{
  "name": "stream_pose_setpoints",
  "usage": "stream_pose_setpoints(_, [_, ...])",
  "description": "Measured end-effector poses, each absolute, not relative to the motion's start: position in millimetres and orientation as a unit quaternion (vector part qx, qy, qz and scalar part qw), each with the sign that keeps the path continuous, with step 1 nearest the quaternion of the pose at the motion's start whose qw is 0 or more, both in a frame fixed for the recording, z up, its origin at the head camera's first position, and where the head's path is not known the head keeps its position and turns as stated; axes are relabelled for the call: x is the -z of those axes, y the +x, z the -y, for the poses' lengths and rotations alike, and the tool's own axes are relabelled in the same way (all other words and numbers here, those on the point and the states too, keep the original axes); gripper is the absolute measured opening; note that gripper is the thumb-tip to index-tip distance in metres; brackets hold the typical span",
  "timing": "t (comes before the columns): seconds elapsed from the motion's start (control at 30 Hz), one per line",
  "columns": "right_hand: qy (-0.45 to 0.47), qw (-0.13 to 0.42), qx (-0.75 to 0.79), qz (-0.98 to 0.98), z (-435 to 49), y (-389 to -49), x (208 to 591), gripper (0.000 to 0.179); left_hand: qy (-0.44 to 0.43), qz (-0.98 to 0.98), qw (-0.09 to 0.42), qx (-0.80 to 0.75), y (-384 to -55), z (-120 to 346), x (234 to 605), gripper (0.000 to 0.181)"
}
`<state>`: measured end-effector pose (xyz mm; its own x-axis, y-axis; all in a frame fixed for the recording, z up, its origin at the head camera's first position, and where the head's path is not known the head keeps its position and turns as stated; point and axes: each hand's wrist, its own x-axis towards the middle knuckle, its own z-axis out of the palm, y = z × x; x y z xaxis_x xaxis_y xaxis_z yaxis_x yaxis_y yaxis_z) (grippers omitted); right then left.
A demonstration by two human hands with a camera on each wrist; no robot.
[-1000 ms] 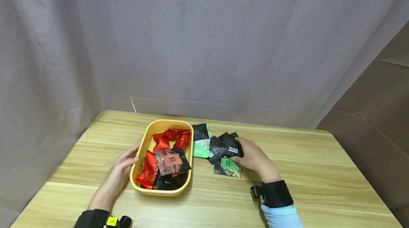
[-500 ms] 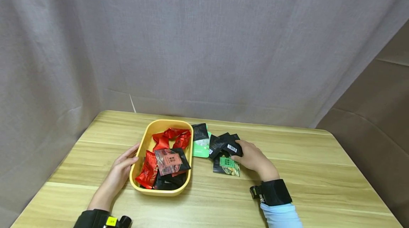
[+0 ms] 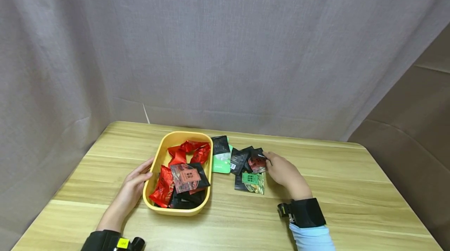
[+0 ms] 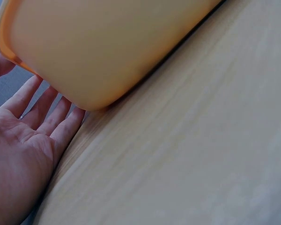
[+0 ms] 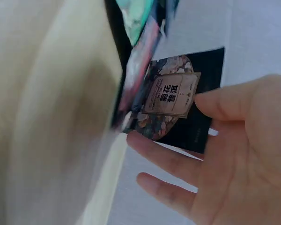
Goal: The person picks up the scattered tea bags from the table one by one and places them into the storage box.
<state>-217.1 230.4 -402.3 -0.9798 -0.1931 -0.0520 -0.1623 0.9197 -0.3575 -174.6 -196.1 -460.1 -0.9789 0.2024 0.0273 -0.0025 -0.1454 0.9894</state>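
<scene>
A square black packet with a reddish printed label [image 3: 258, 163] was pinched by the right hand [image 3: 284, 171], whose thumb lay over its printed face; it sat to the left of that hand, above the surface's [image 3: 334, 188] right-centre stretch. It looked about as wide as long, so no long axis stood out. From the head view it overlapped the dark packets [image 3: 238, 161] beside it and the top of a flat packet with a bright green label [image 3: 250, 183]; whether it touched them could not be told. Further left, a light green flat pouch [image 3: 221, 165] lay between this cluster and a yellow rounded rectangular plastic tray [image 3: 183, 212], whose long axis ran away from the person. Shiny red foil packets [image 3: 164, 188] filled part of the tray. The left hand [image 3: 135, 182] stood at the tray's outer left side, its loosely extended fingers touching the wall, so the right hand was far nearer the packet.
</scene>
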Motion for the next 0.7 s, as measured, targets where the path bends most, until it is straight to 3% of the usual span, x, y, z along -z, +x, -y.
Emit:
stream_pose_setpoints(0.3, [-0.099,-0.020,0.168,-0.981,-229,-212,387,0.043,0.085,-0.640,0.066,-0.761,-175,197,461,0.058])
stream_pose_setpoints(0.7, [-0.199,-0.105,0.163,-0.961,-178,-197,366,0.038,0.096,-0.628,0.067,-0.770,-174,199,460,0.058])
